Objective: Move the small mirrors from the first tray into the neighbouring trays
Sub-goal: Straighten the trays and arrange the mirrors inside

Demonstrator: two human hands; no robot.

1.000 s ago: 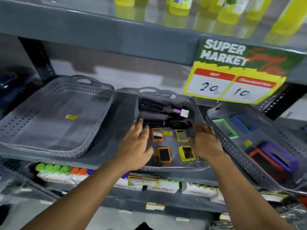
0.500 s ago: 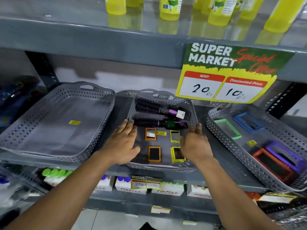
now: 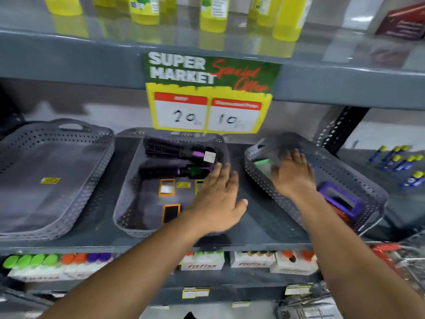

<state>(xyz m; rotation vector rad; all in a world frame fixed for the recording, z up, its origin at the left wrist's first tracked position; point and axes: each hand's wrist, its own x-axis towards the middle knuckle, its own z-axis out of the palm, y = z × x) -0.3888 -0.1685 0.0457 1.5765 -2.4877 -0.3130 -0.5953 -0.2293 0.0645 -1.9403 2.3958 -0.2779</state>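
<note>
The middle grey tray (image 3: pixel 124 203) holds two orange-framed small mirrors (image 3: pixel 167 187) (image 3: pixel 171 213) and the edge of a yellow-framed mirror (image 3: pixel 199 185). My left hand (image 3: pixel 218 199) lies flat, palm down, over the tray's right side and hides what is beneath it. My right hand (image 3: pixel 292 173) is blurred, palm down inside the right tray (image 3: pixel 259 180), just right of a green-framed mirror (image 3: pixel 263 163). A purple-framed mirror (image 3: pixel 342 200) sits nearer the front of that tray. Whether the right hand holds anything is hidden.
Two round hair brushes (image 3: pixel 165 147) lie at the back of the middle tray. A large grey tray (image 3: pixel 96 180) with only a yellow sticker stands to the left. A price sign (image 3: pixel 207 93) hangs from the shelf above. Boxes fill the shelf below.
My right hand left the middle tray and went right into the right tray. My left hand crossed from the middle tray's left side to its right side. The view shifted right.
</note>
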